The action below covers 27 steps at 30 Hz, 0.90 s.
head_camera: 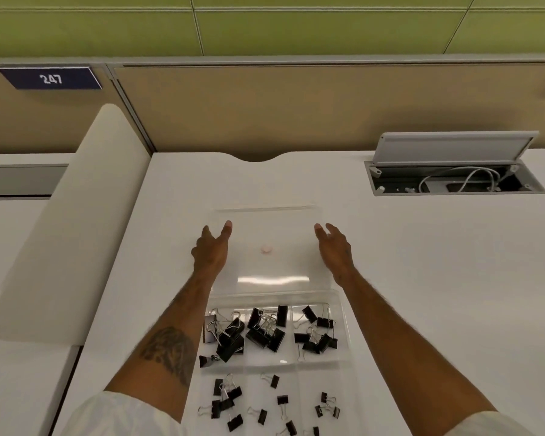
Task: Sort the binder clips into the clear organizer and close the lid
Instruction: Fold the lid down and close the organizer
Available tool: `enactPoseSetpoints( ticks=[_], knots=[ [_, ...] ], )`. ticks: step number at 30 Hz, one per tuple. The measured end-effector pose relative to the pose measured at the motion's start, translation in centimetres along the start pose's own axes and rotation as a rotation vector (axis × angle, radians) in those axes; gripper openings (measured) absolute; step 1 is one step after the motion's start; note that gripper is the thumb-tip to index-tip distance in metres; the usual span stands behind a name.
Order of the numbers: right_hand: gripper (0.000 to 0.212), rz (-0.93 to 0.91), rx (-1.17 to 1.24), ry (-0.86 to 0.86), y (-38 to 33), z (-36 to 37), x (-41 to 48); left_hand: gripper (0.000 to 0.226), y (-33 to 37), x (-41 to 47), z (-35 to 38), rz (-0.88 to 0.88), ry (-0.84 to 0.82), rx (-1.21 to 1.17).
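A clear organizer [343, 325] lies on the white desk with black binder clips [265, 328] in its compartments. More clips [227, 401] fill the near row of compartments. Its transparent lid [265, 228] is folded back flat on the desk, a small pink dot at its middle. My left hand [213, 247] is at the lid's left edge and my right hand [334, 247] at its right edge. Both have their fingers straight and spread. Whether they touch the lid I cannot tell.
An open cable hatch [453, 177] with wires sits in the desk at the back right. A beige partition [296, 114] runs along the back. A rounded white divider [76, 221] stands on the left, a "247" label [51, 78] behind it.
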State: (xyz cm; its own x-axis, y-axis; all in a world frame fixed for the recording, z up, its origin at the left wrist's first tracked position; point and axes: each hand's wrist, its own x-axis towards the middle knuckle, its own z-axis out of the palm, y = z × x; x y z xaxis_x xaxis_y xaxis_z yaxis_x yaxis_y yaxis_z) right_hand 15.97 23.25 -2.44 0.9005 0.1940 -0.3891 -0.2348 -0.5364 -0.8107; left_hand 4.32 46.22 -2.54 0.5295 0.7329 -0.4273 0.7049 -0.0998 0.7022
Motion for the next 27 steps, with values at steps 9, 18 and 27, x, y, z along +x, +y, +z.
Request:
enactPoseSetpoints(
  ticks=[9, 18, 27],
  knots=[
    [0.052, -0.023, 0.552, 0.117, -3.8, -3.1, -3.4, 0.069, 3.8, -5.1, -3.0, 0.145, 0.113, -0.413],
    [0.039, 0.029, 0.930, -0.003, -5.5, -6.5, -6.5, 0.060, 4.1, -10.1, -7.2, 0.095, 0.147, -1.068],
    [0.045, -0.081, 1.106, -0.295, -1.8, -8.9, -10.5, 0.003, -1.4, -13.8, -10.0, 0.068, -0.103, -1.184]
  ],
)
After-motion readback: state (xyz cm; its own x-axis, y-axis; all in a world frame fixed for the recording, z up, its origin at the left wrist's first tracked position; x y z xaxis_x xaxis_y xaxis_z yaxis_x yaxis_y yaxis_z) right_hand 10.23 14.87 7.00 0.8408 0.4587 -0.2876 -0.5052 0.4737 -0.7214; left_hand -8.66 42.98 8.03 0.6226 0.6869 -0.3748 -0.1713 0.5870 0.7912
